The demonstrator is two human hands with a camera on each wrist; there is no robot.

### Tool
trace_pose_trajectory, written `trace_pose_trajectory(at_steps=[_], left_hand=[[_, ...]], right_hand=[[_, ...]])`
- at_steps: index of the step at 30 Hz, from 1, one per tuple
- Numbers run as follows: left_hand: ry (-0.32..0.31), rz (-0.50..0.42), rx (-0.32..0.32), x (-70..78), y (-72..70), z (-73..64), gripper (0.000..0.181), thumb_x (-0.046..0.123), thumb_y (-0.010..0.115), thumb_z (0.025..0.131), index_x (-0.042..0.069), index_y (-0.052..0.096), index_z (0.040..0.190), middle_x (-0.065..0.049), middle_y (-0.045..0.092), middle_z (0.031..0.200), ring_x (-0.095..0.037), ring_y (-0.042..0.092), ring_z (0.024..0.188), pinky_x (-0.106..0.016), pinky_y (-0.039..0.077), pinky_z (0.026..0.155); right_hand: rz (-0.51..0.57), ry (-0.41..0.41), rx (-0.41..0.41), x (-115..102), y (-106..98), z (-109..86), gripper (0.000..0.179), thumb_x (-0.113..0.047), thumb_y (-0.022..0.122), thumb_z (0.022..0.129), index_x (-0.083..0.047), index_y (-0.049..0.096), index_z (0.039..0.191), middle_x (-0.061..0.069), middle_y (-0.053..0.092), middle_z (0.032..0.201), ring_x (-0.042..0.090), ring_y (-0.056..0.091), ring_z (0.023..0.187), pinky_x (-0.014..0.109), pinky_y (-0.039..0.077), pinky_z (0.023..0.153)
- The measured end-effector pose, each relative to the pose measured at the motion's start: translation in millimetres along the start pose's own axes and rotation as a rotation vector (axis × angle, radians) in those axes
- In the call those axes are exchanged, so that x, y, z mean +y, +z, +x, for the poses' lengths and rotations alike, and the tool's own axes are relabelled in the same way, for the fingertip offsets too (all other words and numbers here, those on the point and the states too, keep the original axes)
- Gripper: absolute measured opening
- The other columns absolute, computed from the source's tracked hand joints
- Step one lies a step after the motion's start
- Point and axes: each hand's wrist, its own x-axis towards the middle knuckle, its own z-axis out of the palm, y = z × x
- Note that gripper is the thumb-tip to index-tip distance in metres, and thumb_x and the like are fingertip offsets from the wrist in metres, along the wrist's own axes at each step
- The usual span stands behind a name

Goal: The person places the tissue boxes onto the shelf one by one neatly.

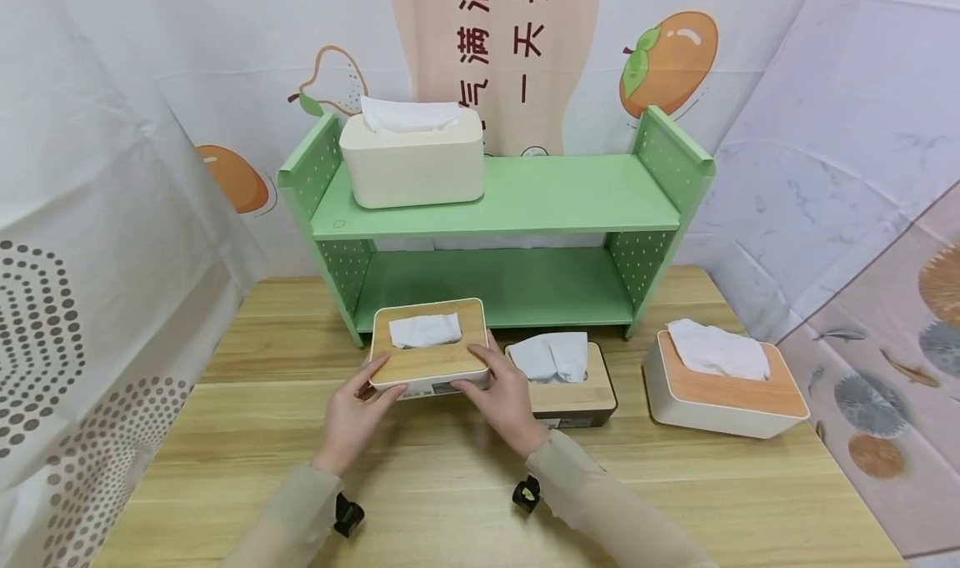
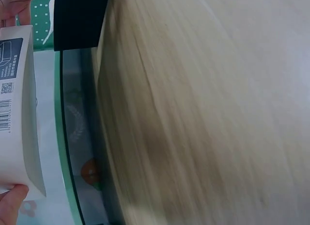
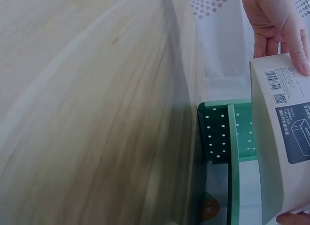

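A tissue box [image 1: 426, 349] with a white body and bamboo lid is held between both hands, raised off the table in front of the green shelf. A white tissue [image 1: 425, 330] sticks out of its slot. My left hand [image 1: 356, 418] grips its left end and my right hand [image 1: 504, 394] its right end, thumbs on the near side. In the left wrist view the left thumb [image 2: 13, 203] presses a lower corner of the box [image 2: 22, 152]. From the right wrist, the box [image 3: 276, 152] shows a printed label, with the left hand [image 3: 281, 29] at its far end.
The two-tier green shelf [image 1: 510, 197] stands at the back, a cream tissue box [image 1: 420, 168] on its upper left. Right of the held box, a dark tissue box [image 1: 573, 397] with a bamboo lid sits on the wooden table [image 1: 420, 501]. Farther right is a white, orange-lidded one [image 1: 720, 409].
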Motion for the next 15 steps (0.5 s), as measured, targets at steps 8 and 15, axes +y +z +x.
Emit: trace_pose_trajectory(at_steps=[8,15], left_hand=[[0.015,-0.022,0.006,9.3,5.7,2.3,0.053,0.010,0.078,0.077,0.003,0.060,0.127,-0.023,0.044,0.141,-0.032,0.059,0.111,-0.027,0.051,0.087],[0.084,-0.032,0.001,19.0,12.1,7.3,0.049,0.012,0.077,0.078,0.003,0.062,0.123,-0.023,0.045,0.141,-0.031,0.055,0.119,-0.037,0.050,0.091]], right_hand=[[0.054,0.007,0.004,0.6,-9.9,2.2,0.054,-0.010,0.083,0.070,0.003,0.062,0.117,0.029,0.046,0.137,0.038,0.043,0.129,0.039,0.047,0.094],[0.055,-0.007,0.045,1.7,-21.2,5.9,0.052,-0.008,0.082,0.070,0.004,0.062,0.116,0.031,0.046,0.135,0.040,0.044,0.128,0.040,0.049,0.090]])
